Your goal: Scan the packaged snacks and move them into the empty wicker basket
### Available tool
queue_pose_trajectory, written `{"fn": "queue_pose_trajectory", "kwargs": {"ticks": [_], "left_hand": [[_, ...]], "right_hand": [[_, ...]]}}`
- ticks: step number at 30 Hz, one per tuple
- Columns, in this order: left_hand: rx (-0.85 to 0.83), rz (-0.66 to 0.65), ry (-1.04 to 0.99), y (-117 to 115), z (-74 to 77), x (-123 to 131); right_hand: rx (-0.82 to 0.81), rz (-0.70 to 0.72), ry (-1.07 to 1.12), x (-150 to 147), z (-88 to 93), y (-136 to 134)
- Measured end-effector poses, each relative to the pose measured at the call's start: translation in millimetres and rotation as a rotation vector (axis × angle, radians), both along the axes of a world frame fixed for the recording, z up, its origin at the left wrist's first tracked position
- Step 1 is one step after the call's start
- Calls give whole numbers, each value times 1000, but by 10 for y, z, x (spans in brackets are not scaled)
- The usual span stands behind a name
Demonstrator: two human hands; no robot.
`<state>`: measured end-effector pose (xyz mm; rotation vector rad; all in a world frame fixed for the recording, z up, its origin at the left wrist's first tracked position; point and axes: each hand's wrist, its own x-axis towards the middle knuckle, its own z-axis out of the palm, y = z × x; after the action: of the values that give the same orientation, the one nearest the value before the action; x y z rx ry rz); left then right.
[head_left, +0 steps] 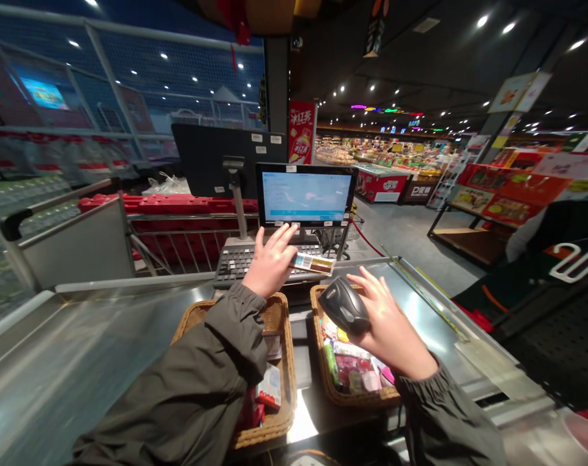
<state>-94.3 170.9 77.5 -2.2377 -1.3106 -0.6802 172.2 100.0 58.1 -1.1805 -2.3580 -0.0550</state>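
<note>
My left hand [273,261] is above the keyboard [235,262], its fingers pointing at the lower edge of the lit monitor [306,196]. A thin, flat packet with a barcode [315,263] sticks out from its thumb side, pinched there; the kind of goods cannot be made out. In my right hand [385,320] is a black handheld barcode scanner [345,304], its head angled up and left over the right wicker basket [330,395]. Some of my right fingers are spread beyond the scanner. My left sleeve partly covers the left wicker basket [288,401].
Small packaged goods [354,366] fill the right basket, and boxes [270,387] lie in the left. Metal counter surfaces [104,343] flank both baskets. A second screen [226,158] faces away behind the keyboard. A white hanger [577,259] is at the far right.
</note>
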Motion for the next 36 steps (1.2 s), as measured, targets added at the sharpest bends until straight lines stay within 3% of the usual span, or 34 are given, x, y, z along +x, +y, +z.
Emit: {"fn": "queue_pose_trajectory", "kwargs": {"ticks": [16, 36], "left_hand": [[11, 1, -10, -120, -91, -215], [8, 58, 10, -278, -161, -521]], "right_hand": [[4, 27, -23, -158, -108, -2], [-22, 80, -37, -411, -98, -47]]}}
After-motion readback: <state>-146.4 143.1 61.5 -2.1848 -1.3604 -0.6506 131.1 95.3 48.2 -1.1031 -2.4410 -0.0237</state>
